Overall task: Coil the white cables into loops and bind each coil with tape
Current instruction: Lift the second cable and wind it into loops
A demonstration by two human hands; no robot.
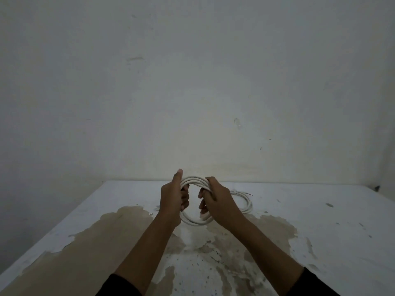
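A coil of white cable (195,180) made of several loops is held upright above the table between both hands. My left hand (173,199) grips its left side, thumb pointing up. My right hand (215,198) grips the right side, fingers curled through the loop. The bottom of the coil hangs between my wrists. Behind my right hand, a second white cable coil (245,199) lies flat on the table, a thin dark wire end sticking out at its far right. No tape is in view.
The white table (320,231) has large worn patches of bare brown surface in the middle and on the left. A stained pale wall (192,82) stands right behind the table's far edge. The table's left edge runs diagonally toward me.
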